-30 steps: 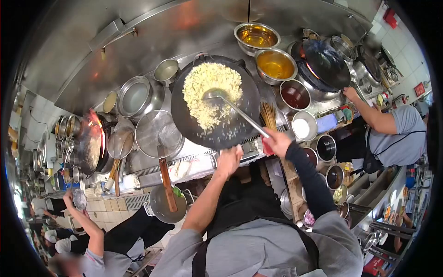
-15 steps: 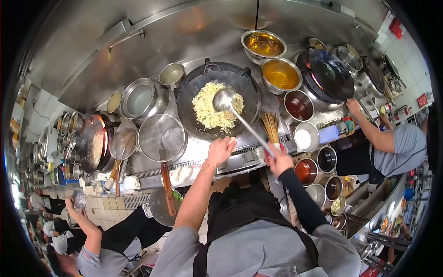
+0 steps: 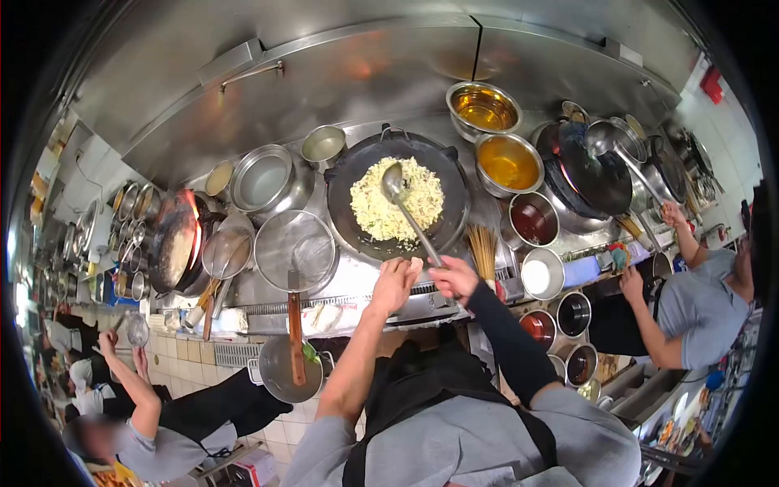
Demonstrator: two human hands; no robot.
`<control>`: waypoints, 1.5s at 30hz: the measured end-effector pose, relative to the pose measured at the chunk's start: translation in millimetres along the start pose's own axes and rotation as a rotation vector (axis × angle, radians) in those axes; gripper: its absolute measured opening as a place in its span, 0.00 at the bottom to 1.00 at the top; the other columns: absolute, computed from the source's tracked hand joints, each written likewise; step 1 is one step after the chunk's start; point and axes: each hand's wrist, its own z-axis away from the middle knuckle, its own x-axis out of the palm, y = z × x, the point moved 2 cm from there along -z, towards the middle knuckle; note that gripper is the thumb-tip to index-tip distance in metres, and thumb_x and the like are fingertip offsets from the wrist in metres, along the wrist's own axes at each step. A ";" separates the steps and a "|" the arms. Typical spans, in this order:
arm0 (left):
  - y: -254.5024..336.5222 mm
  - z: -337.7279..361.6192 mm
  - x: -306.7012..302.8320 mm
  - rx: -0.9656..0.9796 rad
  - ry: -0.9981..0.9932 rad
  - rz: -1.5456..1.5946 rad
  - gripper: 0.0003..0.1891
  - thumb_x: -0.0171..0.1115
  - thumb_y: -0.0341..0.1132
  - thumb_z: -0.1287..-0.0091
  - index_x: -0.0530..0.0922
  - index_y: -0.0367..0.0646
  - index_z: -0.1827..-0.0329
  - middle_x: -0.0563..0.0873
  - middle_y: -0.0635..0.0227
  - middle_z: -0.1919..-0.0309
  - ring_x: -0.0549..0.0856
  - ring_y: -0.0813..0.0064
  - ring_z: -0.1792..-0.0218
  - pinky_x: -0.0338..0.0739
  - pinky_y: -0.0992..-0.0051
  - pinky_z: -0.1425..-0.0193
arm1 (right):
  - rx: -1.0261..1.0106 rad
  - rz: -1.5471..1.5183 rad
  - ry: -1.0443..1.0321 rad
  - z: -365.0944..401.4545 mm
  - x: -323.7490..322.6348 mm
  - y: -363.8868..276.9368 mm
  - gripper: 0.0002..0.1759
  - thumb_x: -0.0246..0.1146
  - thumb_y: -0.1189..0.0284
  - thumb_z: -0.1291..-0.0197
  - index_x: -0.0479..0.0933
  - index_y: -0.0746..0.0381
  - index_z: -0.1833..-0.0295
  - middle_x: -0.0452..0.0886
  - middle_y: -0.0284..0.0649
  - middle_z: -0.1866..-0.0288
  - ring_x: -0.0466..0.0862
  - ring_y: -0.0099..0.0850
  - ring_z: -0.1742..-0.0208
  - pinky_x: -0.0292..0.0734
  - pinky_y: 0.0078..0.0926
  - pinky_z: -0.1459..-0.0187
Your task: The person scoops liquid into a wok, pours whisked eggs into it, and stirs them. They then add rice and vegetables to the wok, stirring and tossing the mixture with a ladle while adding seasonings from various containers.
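Note:
A large black wok [image 3: 341,215] sits on the burner in front of me. Inside it lies a heap of yellowish fried rice [image 3: 369,191] with small green bits. My left hand [image 3: 395,284] is closed at the wok's near rim, with a pale folded cloth [image 3: 417,266] at its fingers; the part it grips is mostly hidden. My right hand [image 3: 455,279] is wrapped round the end of a long-handled metal ladle [image 3: 414,226]. The ladle's bowl rests on the middle of the rice.
Oil bowls [image 3: 509,162] and a pot of dark red sauce [image 3: 533,219] stand on the right, near a bamboo brush [image 3: 482,256]. A wide strainer [image 3: 294,247] lies on the left. Co-workers stand on both sides, the right one [image 3: 702,300] holding a ladle over another wok.
The rice now lies in a wider, rounder heap. My right hand and the ladle's handle have come closer to my left hand. My view has shifted slightly.

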 end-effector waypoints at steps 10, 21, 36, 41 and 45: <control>33.4 84.1 -40.9 -0.425 -0.130 0.236 0.23 0.67 0.34 0.27 0.78 0.32 0.33 0.84 0.45 0.38 0.88 0.48 0.43 0.83 0.58 0.38 | 0.167 0.226 0.308 -68.4 -0.8 -83.1 0.16 0.56 0.69 0.22 0.72 0.58 0.33 0.83 0.60 0.63 0.84 0.64 0.59 0.81 0.54 0.56; 9.8 139.8 -29.7 -0.613 -0.234 0.372 0.19 0.67 0.35 0.23 0.79 0.32 0.36 0.91 0.52 0.50 0.91 0.62 0.48 0.84 0.65 0.41 | -0.137 0.874 0.061 111.6 -45.1 55.8 0.36 0.60 0.72 0.27 0.61 0.48 0.16 0.87 0.57 0.45 0.88 0.56 0.47 0.82 0.52 0.46; 20.6 -17.0 -2.5 -0.024 -0.161 -0.169 0.13 0.59 0.40 0.21 0.81 0.37 0.51 0.87 0.48 0.48 0.81 0.44 0.42 0.74 0.51 0.37 | -0.061 0.804 0.234 14.6 23.5 29.2 0.35 0.62 0.67 0.29 0.65 0.59 0.18 0.87 0.64 0.59 0.88 0.63 0.57 0.82 0.57 0.51; -21.6 -18.4 31.2 0.017 -0.169 -0.174 0.21 0.48 0.46 0.15 0.81 0.38 0.54 0.89 0.46 0.57 0.84 0.45 0.51 0.73 0.54 0.39 | -0.135 1.092 0.177 65.6 -30.0 42.7 0.33 0.58 0.69 0.29 0.66 0.67 0.21 0.88 0.63 0.60 0.90 0.59 0.55 0.83 0.56 0.51; -9.5 -26.3 11.8 -0.092 -0.324 -0.182 0.24 0.44 0.50 0.15 0.81 0.38 0.50 0.90 0.41 0.55 0.87 0.41 0.48 0.75 0.48 0.36 | 0.054 1.008 0.362 25.6 -2.1 -9.3 0.32 0.57 0.69 0.29 0.67 0.67 0.22 0.89 0.61 0.57 0.90 0.59 0.53 0.83 0.56 0.48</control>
